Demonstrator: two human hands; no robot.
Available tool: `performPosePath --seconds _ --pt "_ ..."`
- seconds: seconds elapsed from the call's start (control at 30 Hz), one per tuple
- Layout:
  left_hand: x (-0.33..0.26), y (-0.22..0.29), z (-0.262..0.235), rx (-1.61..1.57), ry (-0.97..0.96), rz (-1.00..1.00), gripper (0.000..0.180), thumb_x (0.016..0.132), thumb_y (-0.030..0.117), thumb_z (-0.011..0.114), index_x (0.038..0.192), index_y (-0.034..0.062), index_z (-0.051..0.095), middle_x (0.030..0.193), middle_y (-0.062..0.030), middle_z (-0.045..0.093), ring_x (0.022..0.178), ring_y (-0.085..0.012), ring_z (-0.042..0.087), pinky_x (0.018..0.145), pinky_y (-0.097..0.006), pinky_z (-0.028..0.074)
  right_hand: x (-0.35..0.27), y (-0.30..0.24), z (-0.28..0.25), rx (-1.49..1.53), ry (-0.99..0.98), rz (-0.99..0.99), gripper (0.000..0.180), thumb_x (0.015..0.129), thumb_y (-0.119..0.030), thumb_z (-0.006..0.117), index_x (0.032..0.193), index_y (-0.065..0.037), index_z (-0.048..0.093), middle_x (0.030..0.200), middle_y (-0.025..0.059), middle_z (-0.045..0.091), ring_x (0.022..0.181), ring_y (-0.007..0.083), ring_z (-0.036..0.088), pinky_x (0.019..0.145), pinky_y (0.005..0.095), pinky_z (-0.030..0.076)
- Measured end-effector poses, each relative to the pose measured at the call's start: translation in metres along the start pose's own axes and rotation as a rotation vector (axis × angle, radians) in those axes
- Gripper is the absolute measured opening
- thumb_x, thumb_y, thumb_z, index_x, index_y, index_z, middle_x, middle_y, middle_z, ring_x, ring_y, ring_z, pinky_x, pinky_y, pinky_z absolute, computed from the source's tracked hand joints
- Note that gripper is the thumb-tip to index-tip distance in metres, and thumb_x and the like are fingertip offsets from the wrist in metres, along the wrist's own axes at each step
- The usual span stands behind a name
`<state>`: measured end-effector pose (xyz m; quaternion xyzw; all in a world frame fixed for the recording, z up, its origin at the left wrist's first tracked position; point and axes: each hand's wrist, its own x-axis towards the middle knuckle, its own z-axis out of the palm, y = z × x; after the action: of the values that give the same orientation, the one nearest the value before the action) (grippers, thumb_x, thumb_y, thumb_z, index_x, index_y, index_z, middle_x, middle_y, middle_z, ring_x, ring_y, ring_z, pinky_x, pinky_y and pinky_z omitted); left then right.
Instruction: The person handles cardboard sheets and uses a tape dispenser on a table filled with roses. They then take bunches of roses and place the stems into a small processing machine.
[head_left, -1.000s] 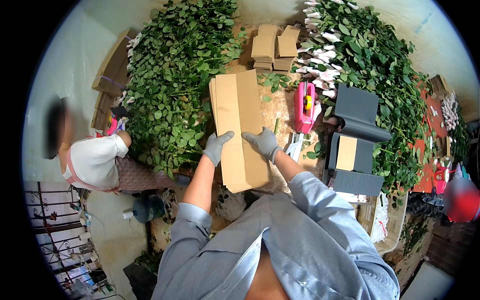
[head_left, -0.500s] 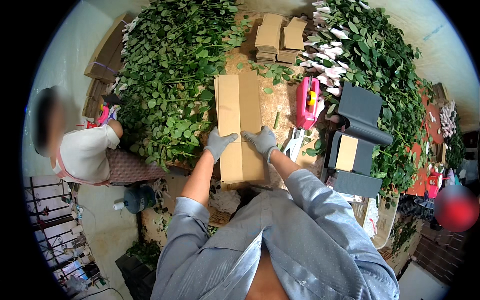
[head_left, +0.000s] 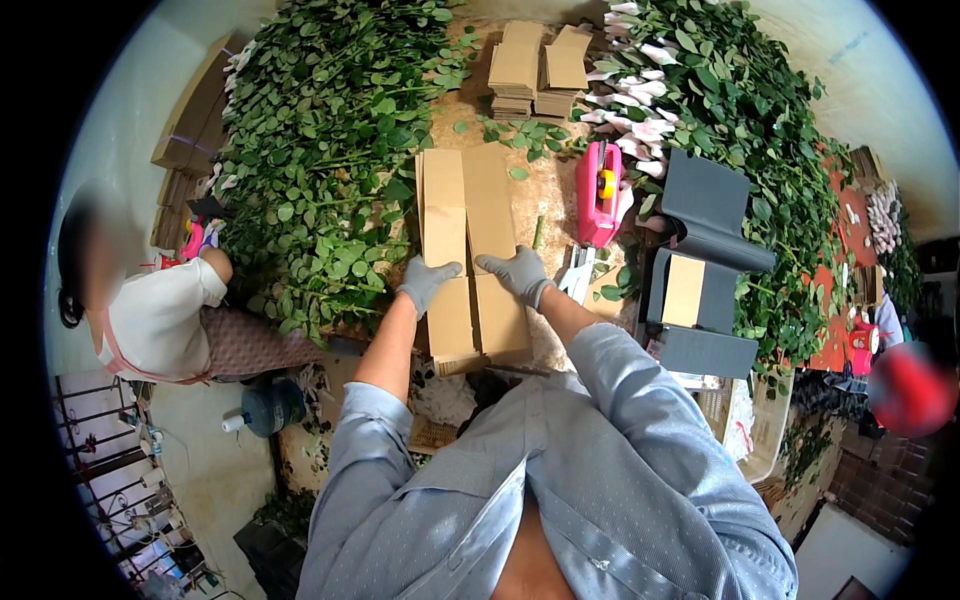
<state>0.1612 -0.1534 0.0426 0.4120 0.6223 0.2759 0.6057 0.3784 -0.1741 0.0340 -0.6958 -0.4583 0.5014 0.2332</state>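
Observation:
A long flat piece of brown cardboard [head_left: 466, 215] lies lengthwise on the worktable [head_left: 548, 195] in front of me. My left hand [head_left: 426, 283], in a grey glove, presses on its left panel near the middle. My right hand [head_left: 517, 273], also gloved in grey, rests flat on its right panel. Both hands lie with fingers spread on the cardboard. A crease runs down the sheet between the two panels.
Heaps of green leafy stems [head_left: 320, 150] lie left and right [head_left: 770, 150] of the cardboard. Stacked cardboard pieces [head_left: 535, 65] sit at the far edge. A pink tape dispenser [head_left: 598, 190] and dark grey sheets [head_left: 705, 260] are to the right. A seated person [head_left: 160, 310] is at left.
The cardboard has been straightened from a slight tilt to lie flat and square on the table. Both hands stay on it near its middle.

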Motion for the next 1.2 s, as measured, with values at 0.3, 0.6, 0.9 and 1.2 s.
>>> performPosePath --seconds 0.3,0.6,0.9,1.2 --pt "0.015 -0.023 -0.027 -0.041 -0.101 0.009 0.04 0.085 0.014 0.08 0.119 -0.0032 0.067 0.105 -0.0083 0.073 0.087 -0.0183 0.07 0.076 -0.033 0.058 0.016 0.031 -0.007 -0.126 0.161 -0.075 0.091 0.068 -0.067 0.081 0.108 0.014 0.068 0.108 0.0307 0.071 0.104 0.0402 0.07 0.088 0.0412 0.056" --pt "0.022 -0.017 -0.044 0.03 0.067 0.009 0.052 0.082 0.018 0.083 0.124 -0.0034 0.063 0.109 -0.013 0.072 0.091 -0.0215 0.071 0.08 -0.036 0.058 -0.011 0.012 -0.028 0.339 -0.073 -0.2 0.056 0.087 -0.039 0.081 0.118 0.005 0.068 0.105 0.0127 0.074 0.091 0.0167 0.068 0.081 0.0335 0.055" --pt "-0.048 0.037 -0.018 0.86 0.479 0.212 0.079 0.094 0.05 0.064 0.149 -0.0013 0.039 0.151 -0.0267 0.043 0.137 -0.0416 0.047 0.111 -0.046 0.041 -0.04 -0.008 -0.027 0.7 0.009 -0.289 0.055 0.089 -0.035 0.08 0.123 0.006 0.064 0.111 0.0121 0.072 0.098 0.0172 0.068 0.086 0.0316 0.054" --pt "-0.092 0.042 0.036 0.459 -0.12 0.28 0.08 0.097 0.034 0.067 0.155 -0.0019 0.025 0.15 -0.0194 0.046 0.137 -0.0266 0.046 0.112 -0.037 0.039 -0.08 -0.058 -0.011 0.815 0.043 -0.312 0.056 0.095 -0.034 0.073 0.13 0.005 0.055 0.123 0.0149 0.068 0.106 0.0203 0.065 0.092 0.0329 0.052"
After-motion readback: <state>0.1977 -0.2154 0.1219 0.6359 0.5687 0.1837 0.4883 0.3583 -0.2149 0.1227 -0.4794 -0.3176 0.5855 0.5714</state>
